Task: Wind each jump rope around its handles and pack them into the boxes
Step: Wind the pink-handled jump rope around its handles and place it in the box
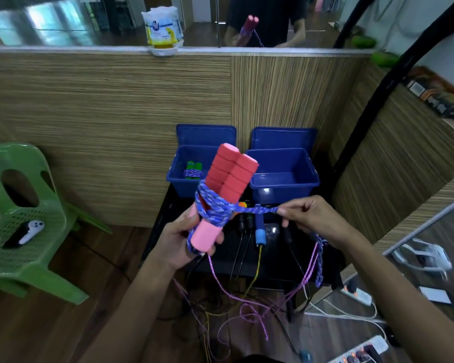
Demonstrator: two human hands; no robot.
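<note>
Head view: left hand (184,241) grips the lower pink ends of the two red foam handles (227,179), held side by side as one bundle, fingers curled round them. Bundle's long axis tilts up and away, top leaning right, toward the boxes. Right hand (303,214) pinches the blue-and-white rope (260,210) between thumb and fingertips, pulled taut and near horizontal to the right of the bundle. Rope meets the handles at mid-height, where several turns already sit in a loose crossed band (215,209).

Key relation: the free rope runs roughly across the handle axis, right hand level with the wound band and just beside it, so the next wrap looks like a pass round the bundle. Right hand does the winding, left is the anchor.

Slack: rest of the rope drops from the right hand off the table (273,260) edge and trails on the floor in pink-purple loops (249,314); a fair length left to wind, I judge.

Boxes: two blue boxes behind the bundle, lids propped upright. Left box (177,176) holds one wound green-handled rope (193,171); right box (283,176) shows nothing inside. More ropes lie on the table below the hands, including a blue handle (260,235).
</note>
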